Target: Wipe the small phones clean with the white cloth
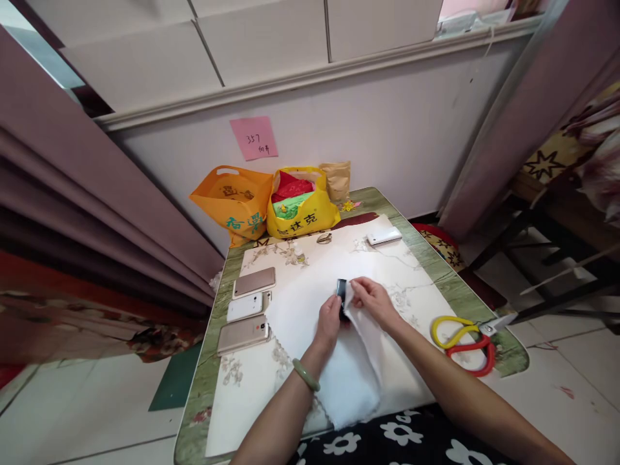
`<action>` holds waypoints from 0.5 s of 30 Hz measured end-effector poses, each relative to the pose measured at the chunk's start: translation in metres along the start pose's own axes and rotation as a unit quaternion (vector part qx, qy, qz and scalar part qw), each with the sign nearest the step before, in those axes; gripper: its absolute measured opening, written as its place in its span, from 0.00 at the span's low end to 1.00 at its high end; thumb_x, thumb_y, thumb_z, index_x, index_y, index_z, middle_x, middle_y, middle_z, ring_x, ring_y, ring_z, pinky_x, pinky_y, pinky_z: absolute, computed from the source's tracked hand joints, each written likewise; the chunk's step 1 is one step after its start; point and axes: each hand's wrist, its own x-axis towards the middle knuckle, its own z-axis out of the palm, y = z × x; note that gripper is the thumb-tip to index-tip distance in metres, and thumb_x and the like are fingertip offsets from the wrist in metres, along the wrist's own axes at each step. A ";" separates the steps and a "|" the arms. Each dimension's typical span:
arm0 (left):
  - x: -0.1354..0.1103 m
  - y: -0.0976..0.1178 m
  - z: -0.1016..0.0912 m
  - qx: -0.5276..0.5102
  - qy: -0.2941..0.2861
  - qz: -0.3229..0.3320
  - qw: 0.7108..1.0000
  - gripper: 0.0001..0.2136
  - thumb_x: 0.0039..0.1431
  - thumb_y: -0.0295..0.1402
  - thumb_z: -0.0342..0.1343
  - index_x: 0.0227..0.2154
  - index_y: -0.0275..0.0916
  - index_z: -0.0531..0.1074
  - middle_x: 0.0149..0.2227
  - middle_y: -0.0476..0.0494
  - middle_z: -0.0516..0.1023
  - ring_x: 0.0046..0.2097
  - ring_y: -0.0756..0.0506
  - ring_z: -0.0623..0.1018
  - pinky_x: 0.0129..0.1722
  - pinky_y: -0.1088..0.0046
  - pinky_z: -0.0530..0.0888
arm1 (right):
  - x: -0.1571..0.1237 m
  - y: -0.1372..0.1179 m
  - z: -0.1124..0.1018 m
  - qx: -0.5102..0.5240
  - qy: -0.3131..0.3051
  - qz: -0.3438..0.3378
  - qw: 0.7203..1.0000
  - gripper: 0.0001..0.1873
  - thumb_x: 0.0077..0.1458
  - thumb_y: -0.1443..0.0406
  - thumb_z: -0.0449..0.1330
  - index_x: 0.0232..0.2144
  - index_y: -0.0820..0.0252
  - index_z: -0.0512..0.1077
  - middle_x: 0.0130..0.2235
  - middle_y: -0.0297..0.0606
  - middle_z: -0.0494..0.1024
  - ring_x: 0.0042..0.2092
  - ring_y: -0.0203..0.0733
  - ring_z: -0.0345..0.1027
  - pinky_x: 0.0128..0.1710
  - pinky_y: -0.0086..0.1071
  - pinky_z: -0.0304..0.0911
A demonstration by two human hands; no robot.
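A small dark phone (341,288) is gripped along its side by my left hand (330,318), which wears a green bangle at the wrist. My right hand (371,298) pinches the edge of a white cloth (349,381) against the phone's right side. The cloth spreads over the middle of the table and hangs toward my lap. Left of the hands lie a rose-gold phone (254,283), a white phone (245,307) and a gold phone (243,335). Another white phone (384,236) rests toward the back right.
Scissors (467,339) with yellow and red handles lie at the table's right edge, blades pointing outward. An orange bag (237,200), a yellow bag (310,216) holding red and green cloth, and a brown paper pouch (338,181) stand along the wall.
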 end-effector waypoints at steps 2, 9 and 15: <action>-0.003 0.003 -0.003 0.027 0.002 0.036 0.999 0.17 0.56 0.49 0.53 0.30 0.38 0.70 0.26 0.49 0.73 0.27 0.49 0.70 0.27 0.73 0.69 | 0.000 0.003 0.011 -0.017 -0.030 0.000 0.999 0.22 0.57 0.48 0.54 0.36 0.61 0.74 0.32 0.39 0.77 0.29 0.38 0.71 0.31 0.31 0.68; -0.007 0.004 -0.009 0.042 0.009 0.076 0.996 0.21 0.58 0.53 0.50 0.30 0.38 0.72 0.30 0.43 0.76 0.35 0.43 0.73 0.36 0.68 0.72 | -0.017 0.008 0.013 -0.269 0.027 -0.165 0.949 0.11 0.54 0.58 0.60 0.37 0.56 0.75 0.35 0.37 0.77 0.29 0.37 0.68 0.34 0.32 0.65; -0.007 0.010 -0.010 0.031 -0.020 0.089 0.995 0.23 0.59 0.54 0.48 0.36 0.37 0.73 0.34 0.42 0.76 0.37 0.43 0.74 0.35 0.69 0.72 | -0.005 0.014 0.026 -0.321 0.063 -0.209 0.921 0.10 0.57 0.58 0.57 0.35 0.56 0.74 0.32 0.36 0.75 0.30 0.38 0.67 0.34 0.30 0.63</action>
